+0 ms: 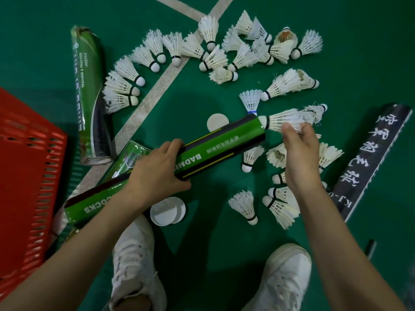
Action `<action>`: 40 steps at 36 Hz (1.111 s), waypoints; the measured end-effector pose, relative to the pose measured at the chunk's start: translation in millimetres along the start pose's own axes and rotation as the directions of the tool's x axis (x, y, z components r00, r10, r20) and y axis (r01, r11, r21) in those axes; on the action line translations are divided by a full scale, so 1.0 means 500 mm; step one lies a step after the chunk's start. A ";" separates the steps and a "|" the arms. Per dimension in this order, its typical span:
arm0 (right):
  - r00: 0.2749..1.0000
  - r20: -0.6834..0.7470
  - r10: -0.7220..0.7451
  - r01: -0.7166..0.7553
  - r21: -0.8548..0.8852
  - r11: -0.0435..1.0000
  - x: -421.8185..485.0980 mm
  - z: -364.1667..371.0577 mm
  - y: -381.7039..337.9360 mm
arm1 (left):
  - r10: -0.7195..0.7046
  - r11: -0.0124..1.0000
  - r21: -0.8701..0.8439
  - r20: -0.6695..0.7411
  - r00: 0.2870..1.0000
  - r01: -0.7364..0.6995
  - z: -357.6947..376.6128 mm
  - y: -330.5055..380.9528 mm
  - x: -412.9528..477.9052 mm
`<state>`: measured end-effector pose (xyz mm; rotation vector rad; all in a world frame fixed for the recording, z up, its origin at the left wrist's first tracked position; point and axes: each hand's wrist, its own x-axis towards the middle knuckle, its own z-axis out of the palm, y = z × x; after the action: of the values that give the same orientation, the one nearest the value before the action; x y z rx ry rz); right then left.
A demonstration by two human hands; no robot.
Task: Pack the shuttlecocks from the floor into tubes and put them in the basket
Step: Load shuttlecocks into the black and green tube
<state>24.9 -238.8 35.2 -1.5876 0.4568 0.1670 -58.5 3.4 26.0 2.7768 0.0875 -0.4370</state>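
Note:
My left hand (157, 169) grips a green and black tube (226, 143) near its lower end, the tube's mouth pointing up and right. My right hand (298, 149) pinches the feathers of a white shuttlecock (278, 121) whose cork sits at the tube's mouth. Several more white shuttlecocks (202, 50) lie scattered over the green floor (359, 52), some under my right wrist. The red basket (24, 158) stands at the left edge.
A green tube (89, 86) lies at the upper left and another (94, 200) under my left forearm. A black tube (370, 158) lies at right. White caps (167, 211) and a round lid (216, 122) lie on the floor. My white shoes (134, 265) are below.

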 end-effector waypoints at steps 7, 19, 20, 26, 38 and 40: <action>0.967 0.256 -0.013 0.064 -0.194 0.979 -0.008 0.006 0.017 | 0.058 0.998 -0.022 -0.003 0.998 -0.058 0.004 0.007 -0.006; 0.990 0.138 -0.013 0.087 -0.545 0.834 0.031 -0.011 0.098 | -0.077 0.989 -0.105 0.204 0.976 0.100 0.015 -0.003 -0.037; 0.984 0.179 -0.005 0.119 -0.632 0.766 0.040 -0.014 0.113 | -0.088 0.986 -0.116 0.231 0.969 0.117 0.015 -0.007 -0.041; 0.940 0.333 -0.074 0.335 -0.865 0.373 0.053 0.010 0.166 | -0.088 0.979 -0.149 0.292 0.952 0.137 0.025 -0.009 -0.061; 0.992 0.048 -0.117 0.126 -0.314 0.941 0.035 0.003 0.048 | -0.017 0.987 -0.154 0.173 0.985 0.044 0.040 -0.013 -0.059; 0.986 0.141 -0.090 0.132 -0.328 0.935 0.024 0.007 0.031 | -0.011 0.987 -0.155 0.148 0.989 0.034 0.039 -0.010 -0.058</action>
<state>30.4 -237.5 16.0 -1.9217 0.2475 0.2662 -92.3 1.3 15.9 2.5825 0.1141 -0.6121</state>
